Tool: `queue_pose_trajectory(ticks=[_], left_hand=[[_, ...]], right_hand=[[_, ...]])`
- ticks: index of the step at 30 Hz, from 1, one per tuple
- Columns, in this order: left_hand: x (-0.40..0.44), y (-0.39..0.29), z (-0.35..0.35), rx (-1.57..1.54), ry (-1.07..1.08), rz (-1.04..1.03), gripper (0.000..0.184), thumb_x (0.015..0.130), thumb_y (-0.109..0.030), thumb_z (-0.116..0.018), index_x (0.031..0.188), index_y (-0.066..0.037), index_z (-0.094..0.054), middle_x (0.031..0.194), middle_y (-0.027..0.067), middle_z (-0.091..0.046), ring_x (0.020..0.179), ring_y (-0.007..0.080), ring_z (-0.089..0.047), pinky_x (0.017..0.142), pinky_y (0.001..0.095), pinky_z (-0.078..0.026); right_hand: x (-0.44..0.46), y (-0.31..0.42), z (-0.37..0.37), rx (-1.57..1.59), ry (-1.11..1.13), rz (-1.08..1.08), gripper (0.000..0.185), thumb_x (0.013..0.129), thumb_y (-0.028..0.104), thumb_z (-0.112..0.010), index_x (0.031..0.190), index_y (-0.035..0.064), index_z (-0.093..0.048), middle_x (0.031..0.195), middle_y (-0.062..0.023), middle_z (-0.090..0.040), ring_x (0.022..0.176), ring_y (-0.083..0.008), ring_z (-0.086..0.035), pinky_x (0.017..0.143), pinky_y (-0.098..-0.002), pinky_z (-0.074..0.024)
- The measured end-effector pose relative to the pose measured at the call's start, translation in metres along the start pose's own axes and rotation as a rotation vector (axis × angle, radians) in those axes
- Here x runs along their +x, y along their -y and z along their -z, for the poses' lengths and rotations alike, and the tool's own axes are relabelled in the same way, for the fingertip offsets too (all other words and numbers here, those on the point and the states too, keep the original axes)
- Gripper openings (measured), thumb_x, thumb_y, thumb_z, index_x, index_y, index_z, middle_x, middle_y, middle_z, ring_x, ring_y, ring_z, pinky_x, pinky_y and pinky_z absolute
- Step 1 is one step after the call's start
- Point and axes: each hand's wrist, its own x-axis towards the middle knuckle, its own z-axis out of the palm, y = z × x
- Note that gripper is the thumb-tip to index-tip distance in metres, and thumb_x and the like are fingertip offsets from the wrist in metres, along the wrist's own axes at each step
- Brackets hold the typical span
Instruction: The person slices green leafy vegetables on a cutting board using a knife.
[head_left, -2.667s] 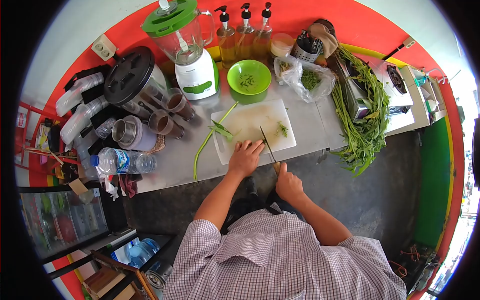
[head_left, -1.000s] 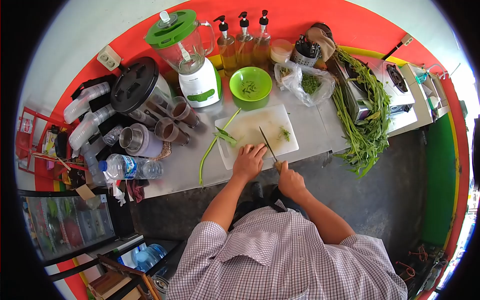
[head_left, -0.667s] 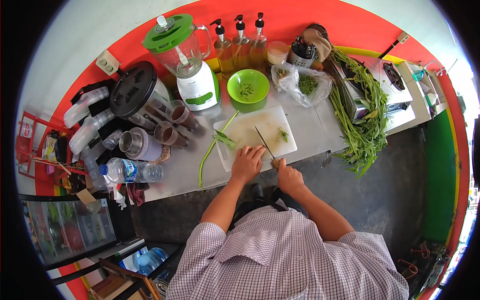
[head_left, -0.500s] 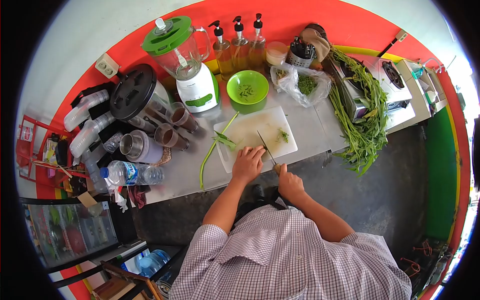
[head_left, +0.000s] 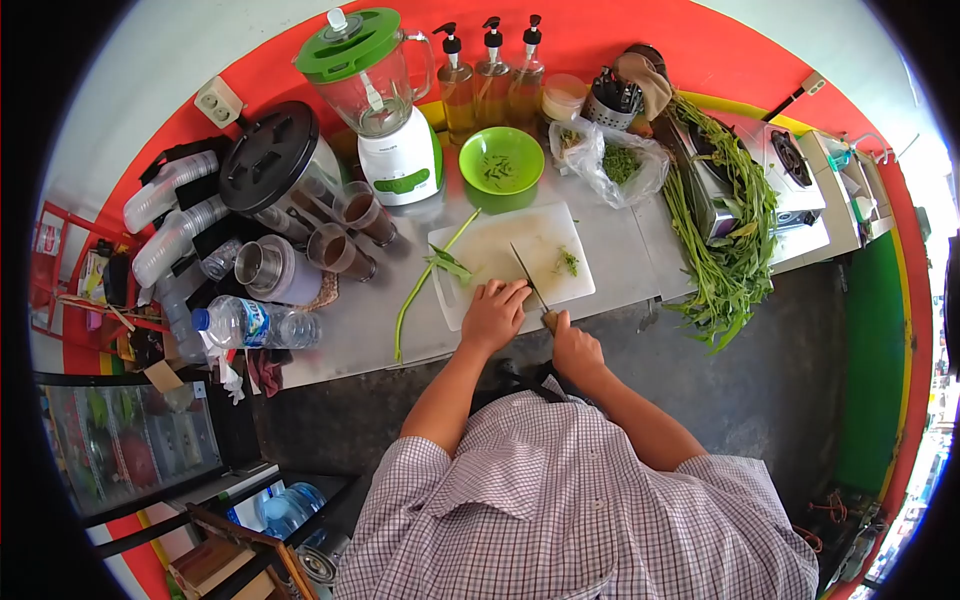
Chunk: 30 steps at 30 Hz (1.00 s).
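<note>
Visibly, knife point(head_left: 530, 276) slim, dark-bladed, brown-handled, in right hand point(head_left: 577, 347).

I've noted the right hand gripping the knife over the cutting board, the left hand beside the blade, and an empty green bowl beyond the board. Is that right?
Not quite: the green bowl holds small green pieces, as the head view shows. The right hand does grip the knife over the cutting board, with the left hand beside the blade.

The counter point(head_left: 615, 240) carries a board point(head_left: 500, 258), with a bowl point(head_left: 502, 182) at its twelve o'clock, a blender point(head_left: 400, 165) at ten, cups point(head_left: 345, 252) at nine.
</note>
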Motion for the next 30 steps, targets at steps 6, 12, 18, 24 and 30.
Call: queue_pose_trajectory(ticks=[6, 12, 18, 24, 30], left_hand=[[-0.003, -0.001, 0.001, 0.051, -0.036, -0.023, 0.033, 0.085, -0.016, -0.064, 0.118, -0.011, -0.07, 0.128, -0.0002, -0.065, 0.111, 0.0253, -0.057, 0.098, 0.0413, -0.046], [-0.005, 0.003, -0.005, 0.039, 0.004, -0.014, 0.035, 0.087, -0.019, -0.063, 0.121, -0.011, -0.068, 0.131, -0.0003, -0.063, 0.115, 0.0242, -0.054, 0.1, 0.0404, -0.043], [-0.003, -0.001, 0.001, 0.049, 0.01, -0.025, 0.032, 0.086, -0.016, -0.064, 0.117, -0.01, -0.07, 0.126, 0.0004, -0.066, 0.111, 0.0251, -0.057, 0.096, 0.0408, -0.046], [-0.002, 0.001, 0.001, 0.019, 0.057, -0.012, 0.036, 0.087, -0.018, -0.062, 0.122, -0.009, -0.068, 0.13, 0.0011, -0.063, 0.112, 0.0241, -0.056, 0.098, 0.0403, -0.043], [-0.002, -0.001, 0.002, 0.033, 0.002, -0.037, 0.033, 0.086, -0.016, -0.063, 0.118, -0.009, -0.069, 0.125, 0.0025, -0.066, 0.108, 0.0241, -0.058, 0.094, 0.0402, -0.046]], right_hand=[[0.003, 0.001, 0.02, -0.033, 0.022, 0.041, 0.035, 0.091, 0.009, -0.056, 0.121, -0.0017, -0.041, 0.087, -0.0252, -0.073, 0.082, -0.043, -0.073, 0.073, -0.0523, -0.0594], [-0.001, 0.004, 0.006, 0.005, 0.032, -0.006, 0.035, 0.091, 0.01, -0.057, 0.121, -0.0015, -0.042, 0.088, -0.0249, -0.073, 0.084, -0.0426, -0.074, 0.073, -0.0514, -0.0598], [0.009, 0.002, 0.021, 0.01, 0.008, 0.045, 0.039, 0.089, 0.008, -0.057, 0.123, -0.0027, -0.04, 0.089, -0.0265, -0.072, 0.084, -0.0436, -0.073, 0.074, -0.0525, -0.0591], [0.001, 0.002, 0.003, -0.009, -0.01, 0.02, 0.034, 0.093, 0.011, -0.054, 0.123, -0.0019, -0.043, 0.085, -0.023, -0.073, 0.08, -0.0398, -0.074, 0.07, -0.0498, -0.0602], [0.015, 0.004, 0.011, -0.026, -0.056, 0.051, 0.032, 0.094, 0.012, -0.053, 0.122, -0.0011, -0.043, 0.084, -0.023, -0.073, 0.079, -0.0401, -0.074, 0.069, -0.05, -0.06]])
